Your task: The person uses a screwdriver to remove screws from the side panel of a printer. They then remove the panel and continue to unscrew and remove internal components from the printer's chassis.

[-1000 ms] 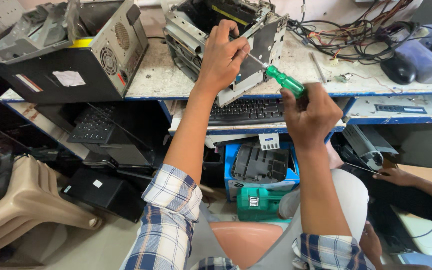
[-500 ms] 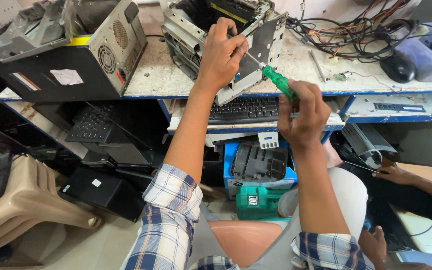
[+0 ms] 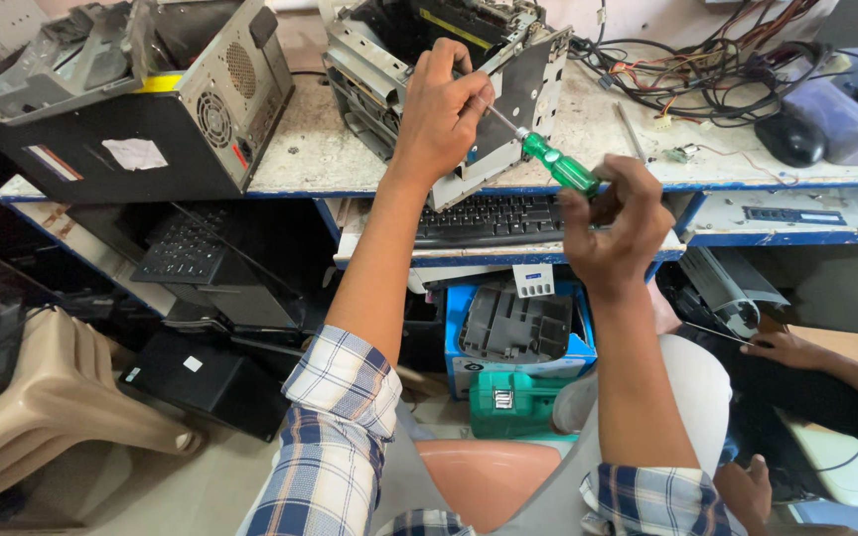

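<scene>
The green-handled screwdriver is slanting across the front edge of the desk, its shaft running up to the grey metal chassis lying tilted there. The right hand is wrapping its grip closed around the handle, while the left hand is pinching its grip together on the shaft near the tip, against the chassis. A black keyboard is sitting just below, and a black computer case is resting further left.

Your right hand has slid back along the green-handled screwdriver, now gripping only its rear end.
</scene>
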